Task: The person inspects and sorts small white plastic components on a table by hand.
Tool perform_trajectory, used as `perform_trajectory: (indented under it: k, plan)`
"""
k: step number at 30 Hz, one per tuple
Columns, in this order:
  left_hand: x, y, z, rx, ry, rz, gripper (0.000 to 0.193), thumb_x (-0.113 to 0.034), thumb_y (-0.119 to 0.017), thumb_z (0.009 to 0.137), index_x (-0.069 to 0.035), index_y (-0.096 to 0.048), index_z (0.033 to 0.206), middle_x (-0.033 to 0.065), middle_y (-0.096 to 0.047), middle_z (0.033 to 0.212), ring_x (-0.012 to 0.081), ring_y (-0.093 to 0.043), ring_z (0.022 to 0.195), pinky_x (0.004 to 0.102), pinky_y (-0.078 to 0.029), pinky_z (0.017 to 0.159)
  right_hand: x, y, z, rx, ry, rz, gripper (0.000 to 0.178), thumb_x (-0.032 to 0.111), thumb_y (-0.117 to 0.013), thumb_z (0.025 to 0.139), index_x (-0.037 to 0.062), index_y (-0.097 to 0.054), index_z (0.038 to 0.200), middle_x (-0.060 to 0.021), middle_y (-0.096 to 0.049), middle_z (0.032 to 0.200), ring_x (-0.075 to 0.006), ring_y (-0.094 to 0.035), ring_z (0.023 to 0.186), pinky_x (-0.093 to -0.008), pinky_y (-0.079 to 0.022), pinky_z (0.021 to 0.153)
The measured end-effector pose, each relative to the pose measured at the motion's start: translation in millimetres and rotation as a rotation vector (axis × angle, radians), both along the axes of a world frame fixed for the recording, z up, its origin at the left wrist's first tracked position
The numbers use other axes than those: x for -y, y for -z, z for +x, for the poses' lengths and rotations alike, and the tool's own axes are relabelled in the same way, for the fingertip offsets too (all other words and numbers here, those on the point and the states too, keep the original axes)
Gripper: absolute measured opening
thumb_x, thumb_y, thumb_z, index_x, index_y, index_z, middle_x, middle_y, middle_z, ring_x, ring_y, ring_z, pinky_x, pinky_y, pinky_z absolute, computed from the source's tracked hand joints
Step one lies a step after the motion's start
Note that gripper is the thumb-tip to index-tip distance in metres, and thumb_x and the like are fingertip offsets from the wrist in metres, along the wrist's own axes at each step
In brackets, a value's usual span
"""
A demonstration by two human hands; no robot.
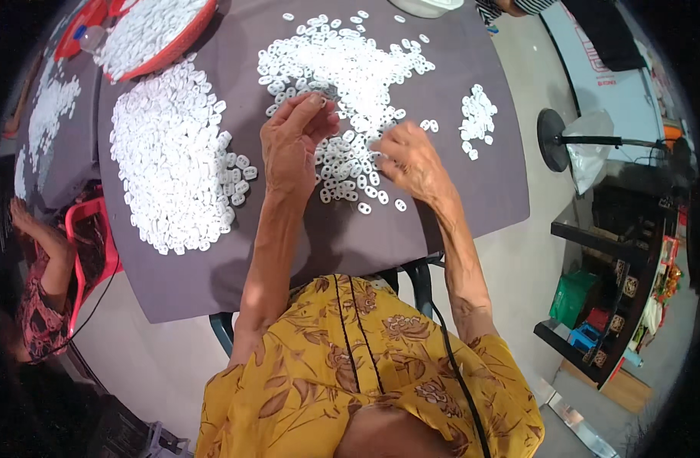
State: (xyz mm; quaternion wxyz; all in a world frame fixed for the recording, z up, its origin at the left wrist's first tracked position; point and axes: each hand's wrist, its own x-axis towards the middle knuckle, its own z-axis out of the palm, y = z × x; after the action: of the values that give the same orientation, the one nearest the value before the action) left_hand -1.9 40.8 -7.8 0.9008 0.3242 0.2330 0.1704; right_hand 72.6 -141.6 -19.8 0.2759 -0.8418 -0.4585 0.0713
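A heap of small white oval plastic pieces with two holes spreads over the middle of the table. Just above its near left side is my left hand, thumb pressed against the fingers in a pinch. Whatever sits between those fingertips is too small to make out. My right hand hovers at the near right edge of the heap, palm down with fingers bent. Motion smears its fingertips, so any piece in them is hidden. Under and between both hands lie loose pieces of the same kind.
A larger pile of white pieces covers the table's left. Behind it stands a red basket full of them. A small cluster lies at right, a white container at the far edge. Another person's arm shows at left beside a red chair.
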Motion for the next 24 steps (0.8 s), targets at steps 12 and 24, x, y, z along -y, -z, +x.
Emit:
perform_trajectory:
  k: [12,24]
  plan:
    - [5,6,2,-0.001,0.055,0.008,0.015,-0.01,-0.059,0.082,0.002,-0.057,0.09,0.0101,-0.061,0.078,0.0145,-0.059,0.066,0.0241,-0.05,0.061,-23,4,57,0.086,-0.044,0.119,0.019,0.001,-0.057,0.073,0.0048,-0.063,0.091,-0.0106,-0.057,0.083,-0.027,-0.055,0.078,-0.034,-0.045,0.071]
    - [29,27,6,-0.137,0.17,-0.03,0.024,-0.013,-0.062,0.077,0.003,-0.055,0.094,0.0119,-0.061,0.085,0.0174,-0.062,0.074,0.0253,-0.051,0.067,-16,17,29,0.246,0.019,0.031,0.013,0.004,-0.064,0.066,0.0054,-0.06,0.078,-0.0093,-0.051,0.066,-0.0268,-0.053,0.074,-0.0396,-0.04,0.066]
